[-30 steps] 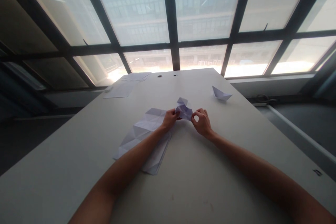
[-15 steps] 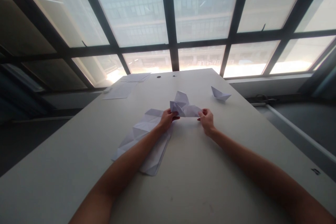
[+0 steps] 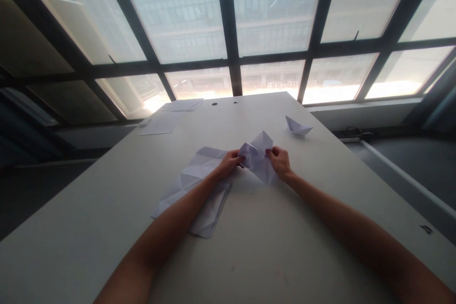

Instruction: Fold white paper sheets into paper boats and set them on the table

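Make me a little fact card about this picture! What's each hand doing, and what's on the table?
Left hand: pinching the left side of a folded white paper
Right hand: holding that paper's right side
Under left forearm: creased white paper
Farther off, right: paper boat
Far end, left: flat white sheets
Table: white
Beyond table: dark-framed windows

Dark-framed windows (image 3: pixel 274 9) line the far side, beyond the counter (image 3: pixel 256 247). 2 dark spots (image 3: pixel 214 104) mark its far end. Bluish curtains (image 3: pixel 23 128) hang left and right.
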The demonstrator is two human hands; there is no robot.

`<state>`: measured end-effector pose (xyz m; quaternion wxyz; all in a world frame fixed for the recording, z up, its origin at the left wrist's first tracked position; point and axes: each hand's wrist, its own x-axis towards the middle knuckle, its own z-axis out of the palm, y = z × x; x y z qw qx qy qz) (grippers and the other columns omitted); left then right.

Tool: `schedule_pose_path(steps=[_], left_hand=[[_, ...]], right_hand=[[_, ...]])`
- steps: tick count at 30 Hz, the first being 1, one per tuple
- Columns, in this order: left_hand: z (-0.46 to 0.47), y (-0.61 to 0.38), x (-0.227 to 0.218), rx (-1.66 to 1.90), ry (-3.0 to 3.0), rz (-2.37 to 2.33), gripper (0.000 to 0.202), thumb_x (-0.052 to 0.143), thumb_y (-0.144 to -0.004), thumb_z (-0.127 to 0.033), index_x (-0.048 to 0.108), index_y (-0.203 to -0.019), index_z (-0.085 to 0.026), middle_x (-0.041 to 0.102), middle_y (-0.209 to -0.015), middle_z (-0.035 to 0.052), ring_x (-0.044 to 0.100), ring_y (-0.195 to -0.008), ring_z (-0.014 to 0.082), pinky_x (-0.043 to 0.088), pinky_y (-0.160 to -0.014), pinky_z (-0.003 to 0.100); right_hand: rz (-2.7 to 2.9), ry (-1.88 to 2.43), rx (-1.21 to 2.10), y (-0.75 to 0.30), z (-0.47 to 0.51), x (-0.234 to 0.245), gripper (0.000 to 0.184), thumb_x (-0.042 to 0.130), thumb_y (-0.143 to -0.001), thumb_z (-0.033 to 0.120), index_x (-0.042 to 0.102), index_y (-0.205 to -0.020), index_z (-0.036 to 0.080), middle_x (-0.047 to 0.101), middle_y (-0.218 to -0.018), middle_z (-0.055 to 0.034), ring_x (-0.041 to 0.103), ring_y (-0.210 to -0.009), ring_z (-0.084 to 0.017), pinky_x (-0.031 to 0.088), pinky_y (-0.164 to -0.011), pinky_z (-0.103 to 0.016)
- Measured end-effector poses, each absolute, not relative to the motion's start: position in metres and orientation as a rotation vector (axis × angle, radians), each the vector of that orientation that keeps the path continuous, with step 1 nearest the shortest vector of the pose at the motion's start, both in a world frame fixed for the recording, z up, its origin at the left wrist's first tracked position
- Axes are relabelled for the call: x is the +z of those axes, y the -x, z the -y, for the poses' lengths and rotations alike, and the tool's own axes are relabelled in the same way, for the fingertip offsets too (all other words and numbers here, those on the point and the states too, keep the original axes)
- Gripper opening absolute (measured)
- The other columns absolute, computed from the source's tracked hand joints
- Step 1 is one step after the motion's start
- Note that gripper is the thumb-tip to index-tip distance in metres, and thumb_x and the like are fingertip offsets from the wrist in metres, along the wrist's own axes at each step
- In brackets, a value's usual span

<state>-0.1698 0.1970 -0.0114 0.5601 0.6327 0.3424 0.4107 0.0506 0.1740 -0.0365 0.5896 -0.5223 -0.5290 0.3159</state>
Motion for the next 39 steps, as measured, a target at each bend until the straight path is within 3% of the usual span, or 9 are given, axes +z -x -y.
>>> schedule_pose_path(steps=[6,16,25,34,39], left_hand=[[-0.201,0.170,-0.017,1.047,-1.413,-0.851,0.026,0.076,-0.067,-0.034,0.074,-0.081,-0.013,0.071,-0.072,0.0054,0.063,-0.062,0.0167,0.047,-0.059,0.026],[-0.200,0.169,-0.015,1.012,-1.359,-0.874,0.050,0.078,-0.070,-0.060,0.074,-0.076,-0.011,0.069,-0.070,0.0070,0.061,-0.058,0.0155,0.048,-0.054,0.025],[-0.199,0.165,-0.016,1.177,-1.123,-0.915,0.053,0.084,-0.063,-0.058,0.073,-0.078,-0.008,0.073,-0.074,0.0103,0.065,-0.059,0.0161,0.050,-0.057,0.025],[-0.209,0.167,-0.011,1.293,-0.793,-0.856,0.030,0.076,-0.082,-0.038,0.070,-0.083,-0.009,0.072,-0.077,0.0087,0.067,-0.062,0.0145,0.053,-0.059,0.023],[-0.211,0.167,-0.014,1.317,-0.762,-0.846,0.032,0.075,-0.083,-0.041,0.067,-0.084,-0.010,0.072,-0.081,0.0089,0.067,-0.067,0.0154,0.055,-0.063,0.026]], right_hand=[[1.181,1.203,0.684,-0.046,-0.173,-0.032,0.027,0.057,-0.080,0.044,0.053,-0.067,0.021,0.054,-0.060,0.0023,0.041,-0.054,-0.013,0.031,-0.049,-0.024],[1.177,1.204,0.686,-0.049,-0.171,-0.025,0.026,0.055,-0.082,0.045,0.048,-0.068,0.023,0.047,-0.055,0.0051,0.036,-0.049,-0.012,0.025,-0.045,-0.025],[1.316,1.170,0.771,-0.042,-0.166,-0.026,0.029,0.057,-0.080,0.046,0.056,-0.071,0.018,0.057,-0.061,0.0011,0.047,-0.056,-0.013,0.033,-0.050,-0.024],[1.209,1.182,0.779,-0.045,-0.172,-0.031,0.028,0.058,-0.078,0.046,0.053,-0.071,0.020,0.052,-0.057,0.0042,0.039,-0.050,-0.011,0.026,-0.044,-0.023],[1.019,1.178,0.744,-0.051,-0.176,-0.031,0.029,0.059,-0.080,0.048,0.056,-0.077,0.019,0.052,-0.057,0.0049,0.036,-0.048,-0.010,0.026,-0.043,-0.023]])
